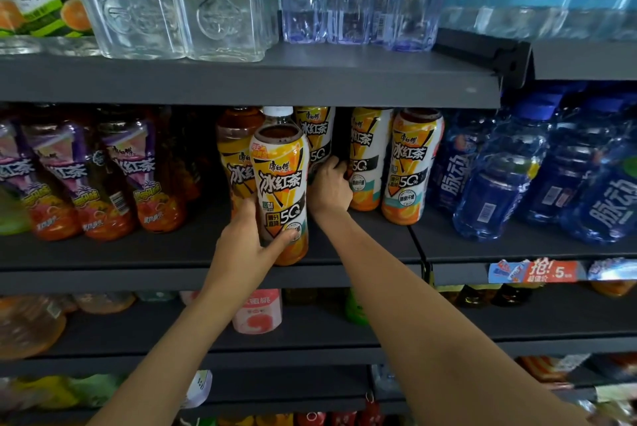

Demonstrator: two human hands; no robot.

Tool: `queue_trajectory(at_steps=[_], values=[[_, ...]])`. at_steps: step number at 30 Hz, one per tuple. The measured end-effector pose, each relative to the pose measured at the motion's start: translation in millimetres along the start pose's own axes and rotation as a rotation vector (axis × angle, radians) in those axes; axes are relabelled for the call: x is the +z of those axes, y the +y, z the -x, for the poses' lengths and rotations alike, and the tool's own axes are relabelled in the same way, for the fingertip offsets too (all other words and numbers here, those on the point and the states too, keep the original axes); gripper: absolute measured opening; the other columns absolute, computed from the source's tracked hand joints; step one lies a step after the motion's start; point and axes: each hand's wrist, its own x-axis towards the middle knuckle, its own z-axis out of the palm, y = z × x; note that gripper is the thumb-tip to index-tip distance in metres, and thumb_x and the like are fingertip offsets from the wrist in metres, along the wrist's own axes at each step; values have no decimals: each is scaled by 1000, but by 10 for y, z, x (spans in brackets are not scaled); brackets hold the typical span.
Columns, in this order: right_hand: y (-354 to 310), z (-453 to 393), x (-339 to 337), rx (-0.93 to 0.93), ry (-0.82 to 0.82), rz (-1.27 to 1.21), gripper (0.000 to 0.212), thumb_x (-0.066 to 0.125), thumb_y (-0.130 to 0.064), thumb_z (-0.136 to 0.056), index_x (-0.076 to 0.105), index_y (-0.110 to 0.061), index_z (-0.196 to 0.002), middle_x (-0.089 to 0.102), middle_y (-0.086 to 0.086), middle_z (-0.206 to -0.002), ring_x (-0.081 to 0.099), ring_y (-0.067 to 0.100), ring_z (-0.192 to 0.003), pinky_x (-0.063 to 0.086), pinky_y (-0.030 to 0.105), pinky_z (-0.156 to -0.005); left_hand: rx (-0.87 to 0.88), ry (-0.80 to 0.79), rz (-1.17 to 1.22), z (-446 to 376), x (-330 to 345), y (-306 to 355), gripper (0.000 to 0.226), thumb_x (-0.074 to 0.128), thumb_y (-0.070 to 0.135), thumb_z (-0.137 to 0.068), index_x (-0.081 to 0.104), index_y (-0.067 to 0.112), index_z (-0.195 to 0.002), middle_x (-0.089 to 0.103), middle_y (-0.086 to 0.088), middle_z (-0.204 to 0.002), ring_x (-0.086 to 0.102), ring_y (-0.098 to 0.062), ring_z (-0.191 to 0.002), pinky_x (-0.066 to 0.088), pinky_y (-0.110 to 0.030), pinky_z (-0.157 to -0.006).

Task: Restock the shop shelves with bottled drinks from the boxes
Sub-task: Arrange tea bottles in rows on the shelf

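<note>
- Mostly the danger lies with the dark middle shelf (172,253): it is crowded, and the front iced-tea bottle (281,184) stands at its very front edge, so a careless shove could tip it off toward the shelves below.
- That bottle is upright with its white cap up, held low by the left hand (246,246), thumb across the label and fingers curled round its side. A grip that low leaves the top free to sway; I judge it could knock the iced-tea bottle behind it (236,150).
- Deeper in, the right hand (329,188) reaches between the rows, its fingers curled round a bottle further back (315,136). How firmly it grips I cannot tell, as the fingertips are hidden.
- Pulling or pushing there risks toppling the two iced-tea bottles to the right (393,163), which stand just beside the wrist.
- Least likely, a jolt could reach the blue bottles (499,177) nearby.
</note>
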Motion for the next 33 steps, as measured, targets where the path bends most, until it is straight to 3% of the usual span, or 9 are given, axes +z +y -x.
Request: queue_trajectory(at_steps=[2,5,8,14,20,24,29,33], values=[[30,107,-109,-73,26,39,48,53,-31,-91,37,-2,-126,39,15,-133,56,37,-107,46,41,-75,4,-3,-10,4,-8,10,63,68,32,-81,38,14,-133,51,-2,-132,48,-18,-122,38,-26,-94],[206,356,-344,-167,217,11,40,53,-30,-92,44,-6,-123,42,10,-131,59,31,-101,48,39,-74,2,15,-18,10,-1,17,60,69,31,-80,40,12,-130,53,-3,-130,50,-21,-121,42,-33,-97],[452,564,-552,-60,325,-99,39,54,-28,-92,47,-6,-123,48,9,-126,56,29,-104,46,37,-75,-3,37,-30,-13,59,52,57,69,30,-80,42,11,-127,55,-4,-128,51,-22,-120,43,-36,-97],[558,669,-506,60,171,25,49,55,-29,-91,38,-4,-130,58,15,-121,59,32,-106,48,39,-80,-9,40,-36,-206,305,192,49,68,25,-82,45,7,-122,57,-7,-124,53,-23,-116,36,-20,-84],[421,328,-376,141,69,71,69,52,-27,-94,14,5,-142,49,19,-131,54,34,-116,46,39,-88,-87,-37,-33,-506,466,208,50,65,24,-85,40,8,-126,54,-9,-128,50,-27,-119,41,-36,-94],[459,164,-325,173,86,26,45,47,-7,-94,25,2,-133,52,20,-126,55,36,-114,46,40,-89,-79,-66,-29,-591,482,130,53,65,25,-85,39,9,-128,54,-9,-129,49,-27,-120,40,-36,-96],[470,-42,-268,190,-4,-147,62,52,-2,-89,17,1,-141,44,23,-133,46,38,-122,43,43,-98,-47,-57,-5,-606,491,101,56,64,24,-86,36,8,-132,52,-7,-131,48,-25,-121,37,-28,-94],[483,-120,-189,212,37,-212,55,50,-1,-89,25,2,-138,49,23,-129,52,38,-117,46,45,-96,-38,-45,12,-601,497,95,56,64,23,-86,36,8,-132,53,-7,-130,50,-24,-120,37,-25,-91]])
